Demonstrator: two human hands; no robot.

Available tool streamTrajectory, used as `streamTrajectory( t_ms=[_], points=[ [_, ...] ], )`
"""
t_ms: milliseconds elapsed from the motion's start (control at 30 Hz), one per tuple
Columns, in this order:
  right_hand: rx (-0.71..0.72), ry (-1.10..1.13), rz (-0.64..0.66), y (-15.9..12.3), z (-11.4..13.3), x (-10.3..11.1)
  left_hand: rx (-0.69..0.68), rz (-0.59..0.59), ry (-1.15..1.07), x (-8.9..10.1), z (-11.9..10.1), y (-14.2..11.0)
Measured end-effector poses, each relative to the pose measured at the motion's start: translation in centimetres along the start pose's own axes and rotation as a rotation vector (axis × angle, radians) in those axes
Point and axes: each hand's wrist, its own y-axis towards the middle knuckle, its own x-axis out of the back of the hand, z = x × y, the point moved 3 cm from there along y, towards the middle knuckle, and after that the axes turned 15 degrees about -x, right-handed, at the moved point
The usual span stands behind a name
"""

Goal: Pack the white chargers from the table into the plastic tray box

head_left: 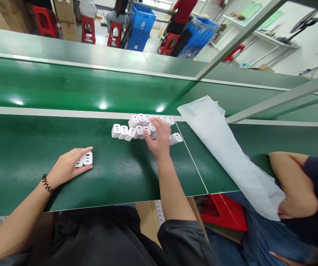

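My left hand [67,166] rests on the green table [23,155] and is closed around two white charger blocks [85,159], each with small ports on its face. My right hand [159,138] reaches forward over a cluster of several white charger blocks [132,129] lying in rows near the table's far edge. Its fingers are curled down onto the blocks and look blurred, so its grip is unclear. One block [176,138] lies just right of that hand.
A long white foam sheet [225,147] lies diagonally at the right, reaching a seated co-worker's arm [291,184]. Behind the table runs a green conveyor belt [64,85]. A red stool [222,212] stands below. People on red stools and blue crates [140,26] sit beyond.
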Motion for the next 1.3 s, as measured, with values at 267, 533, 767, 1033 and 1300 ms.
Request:
streamTrajectory(
  t_ms=[267,533,767,1033,1300],
  points=[
    [-0.79,0.479,-0.131,-1.5,-12.5,1.8,0.047,-0.075,-0.214,2.2,-0.3,0.5],
    [-0.777,0.43,-0.138,0.2,-11.7,-1.0,-0.142,0.122,0.132,2.8,-4.1,11.1],
    [-0.78,0.355,-0.251,0.1,-10.8,-2.1,-0.166,0.335,0.3,-4.6,-4.5,20.7],
    [-0.675,0.393,-0.202,-0.1,-8.5,-3.8,-0.106,0.434,0.305,-5.5,-2.9,21.3],
    [-0.727,0.564,0.058,-0.2,-8.8,-2.6,-0.074,0.497,0.299,-4.0,-0.7,20.4]
  ],
)
